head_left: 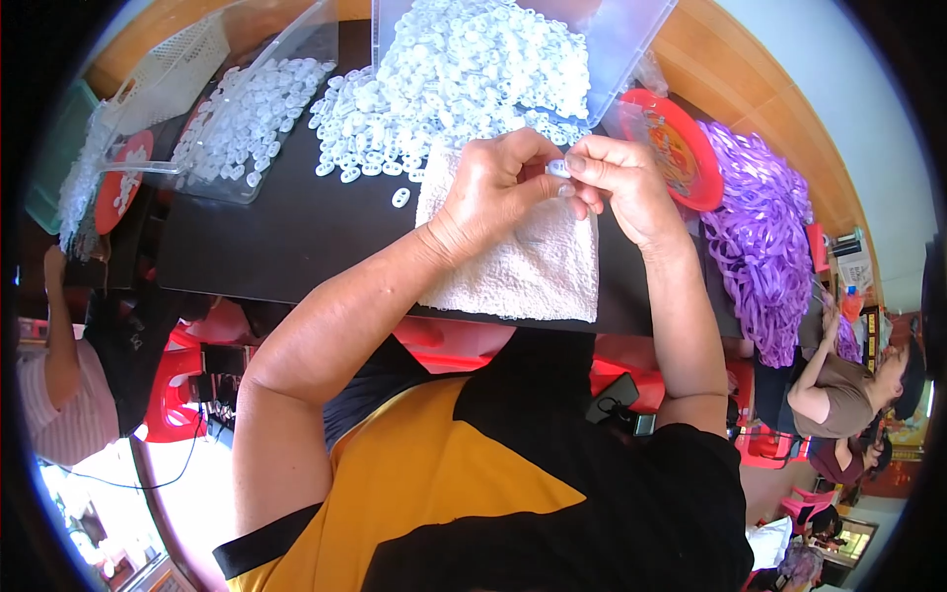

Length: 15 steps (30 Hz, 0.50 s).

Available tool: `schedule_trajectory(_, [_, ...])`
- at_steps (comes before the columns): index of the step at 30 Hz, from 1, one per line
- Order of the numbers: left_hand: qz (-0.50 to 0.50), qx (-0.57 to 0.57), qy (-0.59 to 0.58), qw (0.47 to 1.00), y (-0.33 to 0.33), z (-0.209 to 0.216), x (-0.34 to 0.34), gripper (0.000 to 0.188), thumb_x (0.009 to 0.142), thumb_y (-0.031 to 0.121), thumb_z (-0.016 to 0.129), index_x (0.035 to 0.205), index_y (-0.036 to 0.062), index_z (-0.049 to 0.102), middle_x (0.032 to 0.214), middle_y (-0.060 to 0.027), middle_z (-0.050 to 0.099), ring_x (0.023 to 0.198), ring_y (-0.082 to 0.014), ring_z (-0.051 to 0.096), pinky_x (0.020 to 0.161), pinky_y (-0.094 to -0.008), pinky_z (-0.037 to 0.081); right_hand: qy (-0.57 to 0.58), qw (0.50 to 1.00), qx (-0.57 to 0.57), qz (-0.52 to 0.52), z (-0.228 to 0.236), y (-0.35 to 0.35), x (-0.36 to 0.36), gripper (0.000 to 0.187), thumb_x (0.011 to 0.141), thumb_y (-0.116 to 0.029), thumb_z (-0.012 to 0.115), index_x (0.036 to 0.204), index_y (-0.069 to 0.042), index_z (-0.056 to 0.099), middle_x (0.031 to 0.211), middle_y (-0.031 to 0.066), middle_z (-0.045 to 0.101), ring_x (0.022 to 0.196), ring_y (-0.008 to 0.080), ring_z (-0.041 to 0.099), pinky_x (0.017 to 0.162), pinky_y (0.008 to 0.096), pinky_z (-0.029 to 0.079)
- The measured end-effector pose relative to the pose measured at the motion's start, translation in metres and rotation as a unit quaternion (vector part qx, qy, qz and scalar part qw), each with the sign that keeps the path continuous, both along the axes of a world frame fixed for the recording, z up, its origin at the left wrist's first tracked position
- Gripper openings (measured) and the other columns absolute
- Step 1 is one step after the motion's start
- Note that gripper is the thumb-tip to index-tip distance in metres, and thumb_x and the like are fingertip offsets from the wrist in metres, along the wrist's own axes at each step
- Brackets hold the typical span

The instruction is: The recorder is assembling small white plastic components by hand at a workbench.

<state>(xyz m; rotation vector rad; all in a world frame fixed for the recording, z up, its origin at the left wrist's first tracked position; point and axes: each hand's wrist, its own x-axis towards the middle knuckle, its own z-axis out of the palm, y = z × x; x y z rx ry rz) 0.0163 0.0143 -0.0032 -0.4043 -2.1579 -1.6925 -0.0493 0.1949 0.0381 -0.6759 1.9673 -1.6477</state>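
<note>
Over a white towel (523, 261) on the dark table, both my hands meet at one small white oval plastic piece (558, 169). My left hand (493, 187) has its thumb and fingers closed around the piece's left side. From the other side, my right hand (628, 183) pinches it between thumb and fingertips. Part of the piece is hidden by the fingers. Just beyond the hands lies a heap of similar two-holed white pieces (473, 69), spilling from a clear plastic bin (631, 44). A single loose piece (400, 197) rests left of the towel.
A red plate (705, 168) and a large bundle of purple ribbons (755, 232) lie to the right. At left stand a clear tray (237, 190) of white pieces and a white basket (178, 64). Other people sit at both sides, one person's arm (61, 326) at far left.
</note>
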Motion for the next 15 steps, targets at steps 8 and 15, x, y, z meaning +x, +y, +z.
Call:
schedule_trajectory(8, [-0.013, 0.029, -0.018, 0.999, 0.001, 0.0, 0.004, 0.016, 0.079, 0.004, 0.077, 0.091, 0.0006, 0.066, 0.076, -0.0027, 0.068, 0.07, -0.0061, 0.062, 0.066, -0.0227, 0.051, -0.026, 0.997, -0.07, -0.021, -0.012, -0.005, 0.013, 0.024, 0.092, -0.022, 0.062, 0.08, -0.001, 0.063, 0.062, 0.0004, 0.054, 0.052, 0.0089, 0.051, 0.051, 0.0204, 0.035])
schedule_trajectory(15, [-0.08, 0.117, -0.083, 0.986, 0.0, 0.004, 0.007, 0.017, 0.078, 0.002, 0.078, 0.092, 0.002, 0.067, 0.078, -0.0022, 0.069, 0.073, -0.0069, 0.063, 0.067, -0.0214, 0.05, -0.068, 0.993, -0.099, 0.014, -0.015, 0.003, 0.011, 0.024, 0.093, -0.019, 0.061, 0.08, 0.001, 0.063, 0.059, 0.0006, 0.051, 0.053, 0.0091, 0.05, 0.051, 0.0214, 0.037])
